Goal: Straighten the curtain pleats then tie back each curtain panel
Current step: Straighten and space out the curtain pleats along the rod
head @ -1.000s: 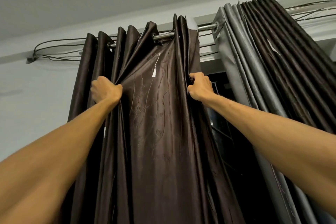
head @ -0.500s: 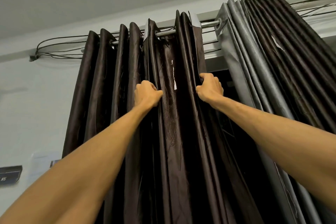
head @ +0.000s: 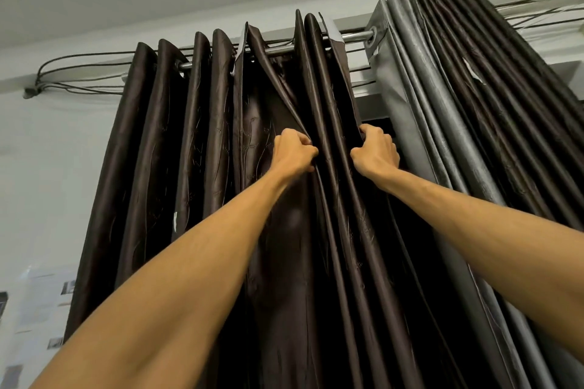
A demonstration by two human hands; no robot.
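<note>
Brown left panel, right panel, one rod; left hand and right hand each grip a left-panel pleat.

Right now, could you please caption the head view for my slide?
The left hand and right hand grip neighbouring pleats of the brown curtain panel below the rod; a second panel hangs alongside.

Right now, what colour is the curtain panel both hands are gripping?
The glossy curtain panel is dark brown; best in head view.
</note>
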